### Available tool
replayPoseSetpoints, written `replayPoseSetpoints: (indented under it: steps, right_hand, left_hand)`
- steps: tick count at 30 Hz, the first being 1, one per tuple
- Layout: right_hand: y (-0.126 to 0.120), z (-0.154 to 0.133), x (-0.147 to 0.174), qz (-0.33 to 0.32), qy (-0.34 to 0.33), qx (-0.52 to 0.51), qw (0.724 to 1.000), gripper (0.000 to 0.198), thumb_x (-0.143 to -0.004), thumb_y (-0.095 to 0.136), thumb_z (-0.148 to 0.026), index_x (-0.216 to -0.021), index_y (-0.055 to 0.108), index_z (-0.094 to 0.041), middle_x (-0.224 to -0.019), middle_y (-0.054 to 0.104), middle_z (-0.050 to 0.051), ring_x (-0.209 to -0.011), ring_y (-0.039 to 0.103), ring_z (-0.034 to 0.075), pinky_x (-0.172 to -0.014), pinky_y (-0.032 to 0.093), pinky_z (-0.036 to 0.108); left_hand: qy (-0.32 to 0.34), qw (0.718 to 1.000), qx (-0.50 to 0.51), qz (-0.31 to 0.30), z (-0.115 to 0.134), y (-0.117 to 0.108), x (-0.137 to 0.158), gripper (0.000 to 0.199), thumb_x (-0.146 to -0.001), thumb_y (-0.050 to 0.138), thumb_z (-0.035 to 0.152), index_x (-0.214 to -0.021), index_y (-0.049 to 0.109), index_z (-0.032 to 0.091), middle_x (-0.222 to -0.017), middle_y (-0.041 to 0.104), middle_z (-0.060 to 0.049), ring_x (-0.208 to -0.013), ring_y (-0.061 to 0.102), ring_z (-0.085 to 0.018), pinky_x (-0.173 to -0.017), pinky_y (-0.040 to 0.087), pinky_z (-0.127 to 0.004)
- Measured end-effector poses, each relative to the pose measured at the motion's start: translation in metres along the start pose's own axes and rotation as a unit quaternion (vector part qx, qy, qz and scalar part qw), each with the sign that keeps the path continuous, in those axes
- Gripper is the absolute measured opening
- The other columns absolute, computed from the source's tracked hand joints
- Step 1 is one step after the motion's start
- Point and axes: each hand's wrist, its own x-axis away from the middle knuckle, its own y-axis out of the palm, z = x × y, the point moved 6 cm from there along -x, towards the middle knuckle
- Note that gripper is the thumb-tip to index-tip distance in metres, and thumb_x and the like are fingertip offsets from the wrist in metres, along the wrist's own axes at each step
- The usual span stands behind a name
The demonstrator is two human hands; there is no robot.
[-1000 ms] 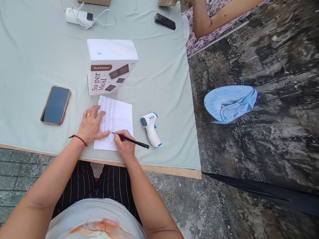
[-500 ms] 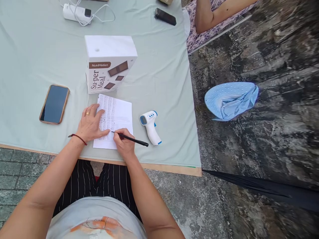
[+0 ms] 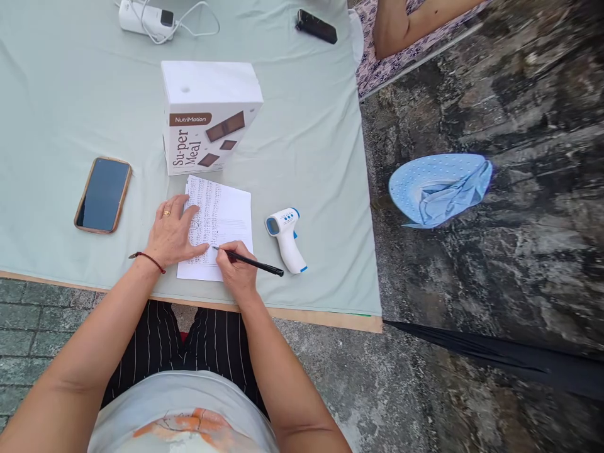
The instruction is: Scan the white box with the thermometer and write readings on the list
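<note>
The right hand (image 3: 237,277) is closed around a black pen (image 3: 255,263), its tip at the printed paper (image 3: 231,201); the curled fingers hide part of the grip and the sheet's lower right. The left hand (image 3: 172,233) lies over the paper's left edge, thumb and fingers spread apart, covering some of the print. The paper lies flat on a pale green cloth (image 3: 311,145), its rows of characters too small to read, with a faint ring-shaped mark near the left thumb.

Just beyond the paper an upright white box (image 3: 212,82) stands; whether they touch I cannot tell. Right of the paper lies a white and blue handheld thermometer (image 3: 289,242), near the pen's back end; well left of it, a phone (image 3: 102,195) with a dark screen. Far beyond the paper are a white device (image 3: 139,17), its cable cut off by the upper edge, and a black oblong object (image 3: 316,26) I cannot identify. Farther right of the paper, off the cloth, lies a crumpled blue hat (image 3: 438,189); beyond that, another person's arm (image 3: 434,22) is cropped.

The box reads "NutriMotion" on a brown band and "Su-per Meal" beneath; its smallest line is illegible
</note>
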Motion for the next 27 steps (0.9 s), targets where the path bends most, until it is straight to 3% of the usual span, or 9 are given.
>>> replayPoseSetpoints:
  steps: [27]
  right_hand:
    - [-0.0017,-0.0026,0.0000,0.013,-0.019,0.000,1.000,0.007,-0.074,0.054,-0.027,-0.069,0.058,-0.023,-0.060,0.057,-0.005,-0.054,0.051,0.013,-0.056,0.044,0.027]
  left_hand:
    - [0.000,1.000,-0.004,0.009,-0.0004,-0.0006,-0.0002,0.070,-0.063,0.076,0.047,-0.123,0.053,0.018,-0.144,0.046,-0.021,-0.137,0.039,-0.040,-0.115,0.028,-0.056]
